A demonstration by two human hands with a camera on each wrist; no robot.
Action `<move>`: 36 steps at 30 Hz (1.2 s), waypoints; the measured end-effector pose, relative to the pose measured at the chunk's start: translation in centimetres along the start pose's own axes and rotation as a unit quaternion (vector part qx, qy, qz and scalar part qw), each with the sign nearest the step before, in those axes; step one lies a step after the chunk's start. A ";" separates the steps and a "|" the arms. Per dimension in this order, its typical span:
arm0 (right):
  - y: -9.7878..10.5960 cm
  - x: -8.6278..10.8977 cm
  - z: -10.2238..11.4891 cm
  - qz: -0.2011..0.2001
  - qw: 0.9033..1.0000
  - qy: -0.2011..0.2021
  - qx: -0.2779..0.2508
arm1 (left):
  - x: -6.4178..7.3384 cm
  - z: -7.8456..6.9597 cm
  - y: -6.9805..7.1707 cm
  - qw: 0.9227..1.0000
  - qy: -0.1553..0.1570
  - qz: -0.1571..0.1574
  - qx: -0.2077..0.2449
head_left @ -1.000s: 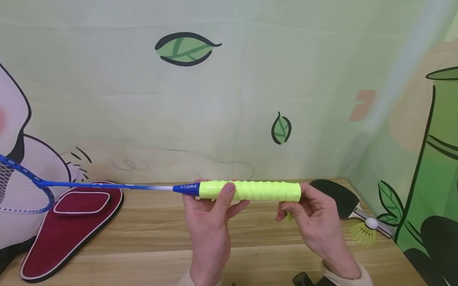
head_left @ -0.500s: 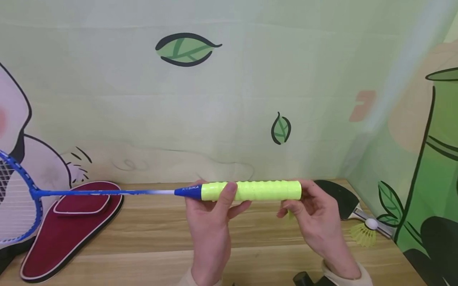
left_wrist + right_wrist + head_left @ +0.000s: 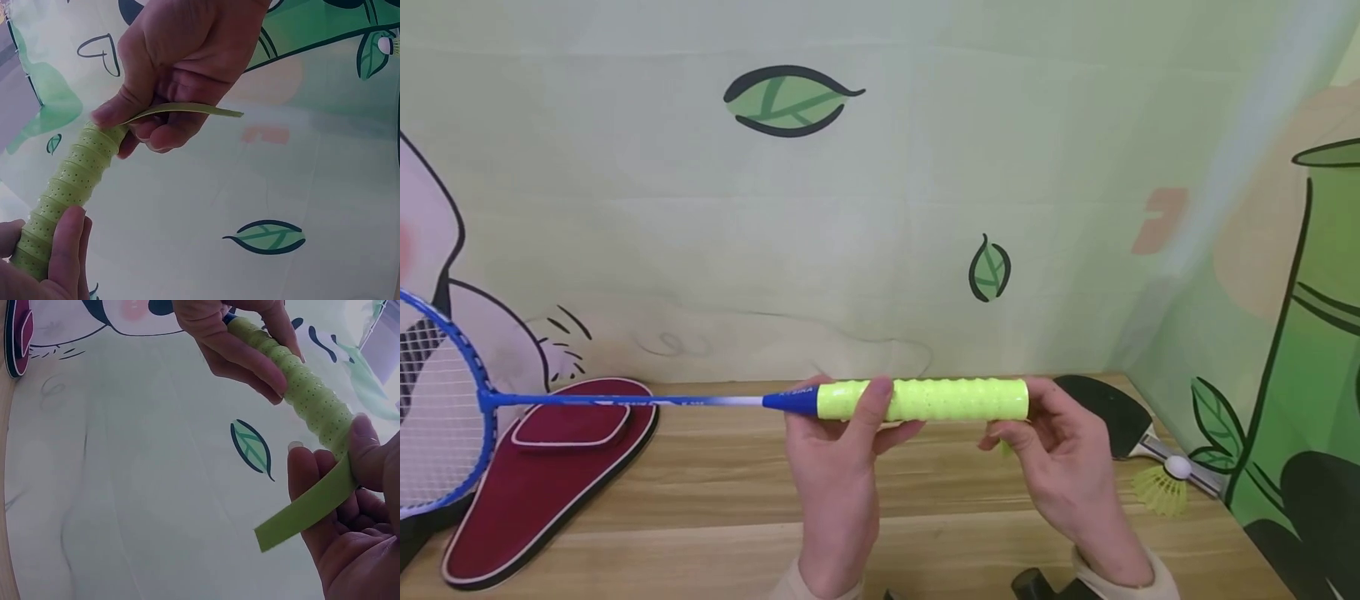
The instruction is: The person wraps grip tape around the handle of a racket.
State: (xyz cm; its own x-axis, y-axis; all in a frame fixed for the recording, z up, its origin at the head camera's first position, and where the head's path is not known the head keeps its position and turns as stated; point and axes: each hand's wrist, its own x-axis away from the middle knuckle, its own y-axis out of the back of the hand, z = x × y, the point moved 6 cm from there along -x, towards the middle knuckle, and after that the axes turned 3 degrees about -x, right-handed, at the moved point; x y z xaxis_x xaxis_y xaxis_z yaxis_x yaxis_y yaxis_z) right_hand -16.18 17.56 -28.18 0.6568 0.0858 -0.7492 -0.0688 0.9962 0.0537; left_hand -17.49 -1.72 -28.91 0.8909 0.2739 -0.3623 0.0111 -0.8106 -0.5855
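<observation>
A blue badminton racket [image 3: 715,401] is held level above the table, its strung head at the left cut off by the frame. Perforated neon yellow grip tape [image 3: 958,400] wraps its handle in ridged turns. My left hand [image 3: 838,492] grips the handle from below near the blue cone, thumb across the front. At the butt end, my right hand [image 3: 1071,467] pinches the tape between thumb and fingers. A flat loose tail of the tape [image 3: 306,509] sticks out past those fingers in the right wrist view; the head view mostly hides it.
A dark red paddle case [image 3: 542,500] lies on the wooden table [image 3: 715,500] at left, behind the racket head. To the right are a black table tennis paddle [image 3: 1101,417] and a yellow shuttlecock [image 3: 1165,487]. A printed cloth backdrop [image 3: 880,208] stands behind.
The racket has turned about its long axis: the head shows more of its strings, and the lettering on the cone has rolled up and away. Both hands stay in nearly the same place.
</observation>
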 end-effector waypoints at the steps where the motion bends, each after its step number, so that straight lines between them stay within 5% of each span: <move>1: 0.0 0.0 0.0 0.004 1.000 0.000 -0.002 | 0.0 0.0 0.0 1.000 0.001 -0.001 -0.001; 11: -0.4 -0.4 0.3 0.030 0.999 0.020 -0.034 | 0.0 0.1 0.2 1.000 0.008 -0.010 -0.006; 19: -0.1 -0.1 0.0 -0.009 0.998 -0.062 0.010 | 0.1 0.2 -0.1 0.999 0.026 0.014 0.018; 26: 0.1 0.0 0.1 -0.009 0.998 -0.058 -0.008 | 0.5 -0.4 -0.7 0.993 -0.027 0.086 0.079; 36: 0.0 -0.1 -0.2 0.041 0.997 -0.065 0.000 | 0.4 -0.4 -0.3 0.996 -0.044 0.058 0.048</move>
State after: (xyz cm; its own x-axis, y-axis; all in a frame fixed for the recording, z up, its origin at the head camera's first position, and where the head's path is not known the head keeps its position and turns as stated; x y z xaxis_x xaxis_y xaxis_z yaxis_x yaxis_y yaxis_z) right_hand -16.36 17.59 -28.22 0.7404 0.1688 -0.6507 -0.1272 0.9856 0.1110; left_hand -17.02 -1.59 -28.62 0.8403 0.2288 -0.4915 -0.1376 -0.7870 -0.6015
